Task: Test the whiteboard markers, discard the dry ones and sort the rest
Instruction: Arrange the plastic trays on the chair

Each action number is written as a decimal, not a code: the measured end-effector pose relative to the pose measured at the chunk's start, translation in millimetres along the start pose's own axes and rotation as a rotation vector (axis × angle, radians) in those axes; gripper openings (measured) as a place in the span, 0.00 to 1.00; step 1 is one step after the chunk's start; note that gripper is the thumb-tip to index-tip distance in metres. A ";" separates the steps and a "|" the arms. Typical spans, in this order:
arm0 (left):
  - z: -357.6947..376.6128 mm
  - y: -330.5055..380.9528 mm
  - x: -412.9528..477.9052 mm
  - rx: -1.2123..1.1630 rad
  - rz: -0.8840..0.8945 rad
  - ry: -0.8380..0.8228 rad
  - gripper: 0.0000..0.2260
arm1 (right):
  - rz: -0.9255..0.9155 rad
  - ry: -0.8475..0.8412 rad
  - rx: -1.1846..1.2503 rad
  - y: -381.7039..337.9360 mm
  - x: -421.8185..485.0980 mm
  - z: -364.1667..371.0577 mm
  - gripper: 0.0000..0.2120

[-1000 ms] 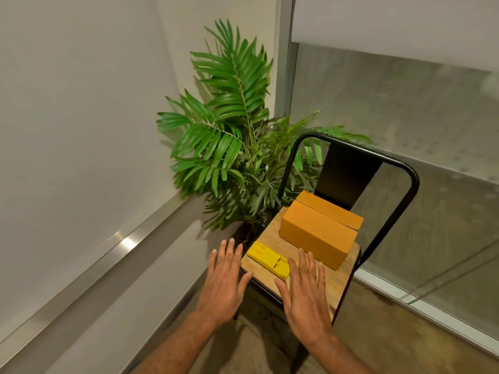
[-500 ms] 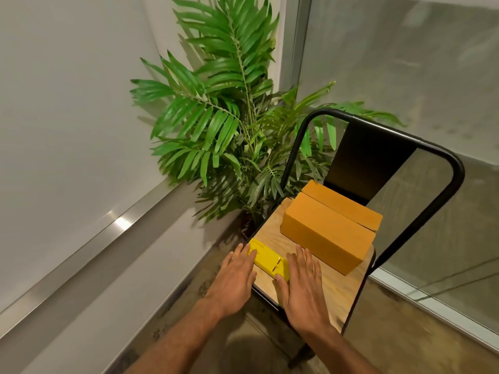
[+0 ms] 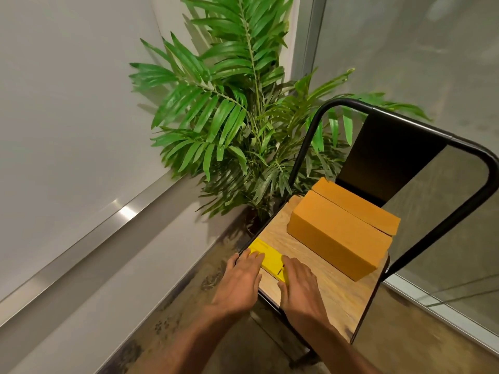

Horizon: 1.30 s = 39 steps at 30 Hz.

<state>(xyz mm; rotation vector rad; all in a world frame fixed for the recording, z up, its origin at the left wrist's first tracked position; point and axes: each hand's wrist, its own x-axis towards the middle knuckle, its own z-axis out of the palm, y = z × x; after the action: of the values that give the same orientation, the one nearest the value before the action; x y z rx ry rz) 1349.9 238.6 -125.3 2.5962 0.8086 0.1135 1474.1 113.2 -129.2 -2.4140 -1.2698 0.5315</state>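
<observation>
— Setting?
— Room corner: white wall panel (image 3: 67,103) with metal ledge (image 3: 121,214) at left of frame, glass partition (image 3: 405,63) at right, green palm plant (image 3: 229,117) at top centre. Black metal-framed chair with pale wooden seat (image 3: 337,287) at lower right.
— Task item, location?
— Flat yellow cardboard pack (image 3: 270,256), presumably markers. Lying at front left corner of seat. Two orange-brown cardboard boxes (image 3: 337,238) behind it, apart.
— Hands?
— Left hand (image 3: 240,282): fingers fairly straight, laid on pack's left end. Right hand (image 3: 302,290): fingers straight over right end, thumb at near edge. No firm pinch visible.
— Handling?
— Likely light, thin-walled, crushable. Smooth card, apt to slide on seat. Best taken by both short ends and kept level, contents probably loose.
</observation>
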 end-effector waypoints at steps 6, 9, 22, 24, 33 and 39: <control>-8.0 -5.0 -11.2 -0.021 0.063 0.202 0.16 | -0.089 0.037 -0.012 -12.1 -6.9 -6.3 0.26; -21.0 -8.1 -17.4 -0.041 0.093 0.305 0.14 | -0.141 0.065 -0.029 -23.5 -12.3 -14.7 0.27; -108.3 -22.8 -88.0 -0.066 0.042 0.603 0.11 | -0.439 0.135 -0.019 -113.2 -31.9 -56.5 0.29; -122.6 -31.3 -106.0 -0.067 0.028 0.654 0.11 | -0.502 0.153 -0.037 -137.2 -37.8 -60.7 0.32; -175.9 -87.2 -191.7 -0.077 -0.078 0.806 0.11 | -0.720 0.153 0.010 -243.0 -60.3 -42.3 0.30; -208.4 -138.4 -261.1 -0.073 -0.180 0.872 0.10 | -0.852 0.096 0.046 -326.1 -74.1 -8.7 0.30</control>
<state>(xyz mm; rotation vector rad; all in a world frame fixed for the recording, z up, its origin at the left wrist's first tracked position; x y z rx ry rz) 1020.0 271.7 19.0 2.3370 1.2686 1.2470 1211.0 223.2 45.8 -1.5970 -2.0058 0.1788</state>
